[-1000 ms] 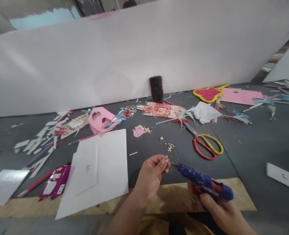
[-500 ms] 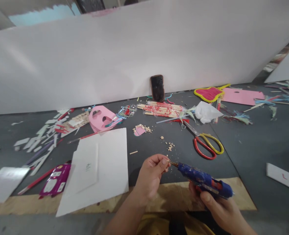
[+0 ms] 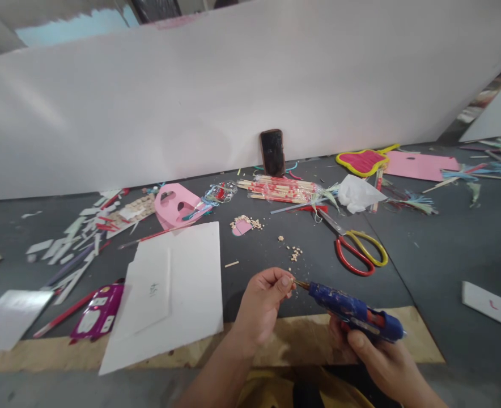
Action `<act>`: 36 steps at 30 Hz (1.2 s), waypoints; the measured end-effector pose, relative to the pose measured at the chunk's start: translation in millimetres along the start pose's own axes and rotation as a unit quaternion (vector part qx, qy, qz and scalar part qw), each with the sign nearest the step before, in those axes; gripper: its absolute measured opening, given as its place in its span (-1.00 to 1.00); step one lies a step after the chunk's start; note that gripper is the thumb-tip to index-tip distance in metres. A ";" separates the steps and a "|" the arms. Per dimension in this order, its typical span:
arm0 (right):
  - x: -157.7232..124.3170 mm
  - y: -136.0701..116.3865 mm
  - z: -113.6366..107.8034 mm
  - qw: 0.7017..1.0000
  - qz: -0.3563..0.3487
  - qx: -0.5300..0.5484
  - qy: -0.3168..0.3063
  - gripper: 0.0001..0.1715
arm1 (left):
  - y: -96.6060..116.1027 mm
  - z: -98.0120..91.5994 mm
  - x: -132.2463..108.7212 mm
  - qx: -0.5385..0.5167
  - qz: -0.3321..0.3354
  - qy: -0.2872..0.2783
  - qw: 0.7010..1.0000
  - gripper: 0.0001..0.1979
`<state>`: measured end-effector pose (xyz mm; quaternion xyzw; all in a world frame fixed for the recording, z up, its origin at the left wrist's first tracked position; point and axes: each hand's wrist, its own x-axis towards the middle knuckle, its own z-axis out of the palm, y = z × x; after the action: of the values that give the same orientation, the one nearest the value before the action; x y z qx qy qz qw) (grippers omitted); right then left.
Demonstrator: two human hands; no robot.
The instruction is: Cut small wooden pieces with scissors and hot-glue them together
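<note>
In my right hand (image 3: 372, 354) is a blue glue gun (image 3: 350, 309), its fingers wrapped round the handle. The metal nozzle points left and meets the fingertips of my left hand (image 3: 265, 300). Those fingers are closed in a pinch; whatever tiny piece they hold is mostly hidden and too small to name. Just beyond the fingertips lie small wooden bits (image 3: 295, 253). More of them surround a small pink cut-out piece (image 3: 242, 227) farther back. A short wooden stick (image 3: 232, 264) rests to the left of these bits.
Scissors (image 3: 356, 249) with red and yellow handles lie to the right. White sheets (image 3: 195, 283) and a purple packet (image 3: 98, 311) are at left. Behind are a pink mask-like cut-out (image 3: 172, 207), bundled sticks (image 3: 282, 190) and a phone (image 3: 272, 152) leaning on the white panel (image 3: 233, 85).
</note>
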<state>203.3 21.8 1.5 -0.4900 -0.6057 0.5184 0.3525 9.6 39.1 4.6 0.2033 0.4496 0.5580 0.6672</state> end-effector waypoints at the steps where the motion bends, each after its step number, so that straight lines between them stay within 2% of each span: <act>1: -0.1 -0.1 -0.1 1.000 0.002 0.001 -0.002 -0.52 | 0.1 0.2 -0.2 0.000 0.000 0.001 1.000 -0.68; 11: -1.6 -3.2 2.9 0.998 0.031 0.046 -0.019 -0.49 | -2.0 -1.9 1.1 0.005 -0.001 -0.003 1.000 -0.70; 23: -0.7 0.5 0.8 0.999 0.022 0.028 -0.026 -0.50 | -1.9 -2.1 0.6 -0.003 0.003 -0.005 1.000 -0.73; 29: -0.2 0.5 0.2 0.998 0.028 0.053 -0.031 -0.50 | -2.6 -1.8 1.2 -0.009 0.005 -0.001 1.000 -0.74; 33: -2.5 3.4 0.7 0.999 0.034 0.030 -0.019 -0.52 | -2.5 -0.8 1.4 -0.007 0.012 0.005 1.000 -0.73; 36: -3.0 4.0 -4.9 1.000 0.012 0.002 -0.021 -0.52 | -1.2 -1.1 2.0 -0.003 0.015 0.012 1.000 -0.72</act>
<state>209.7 20.2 -1.1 -0.4851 -0.6063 0.5341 0.3344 9.4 40.3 2.4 0.2011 0.4530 0.5715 0.6540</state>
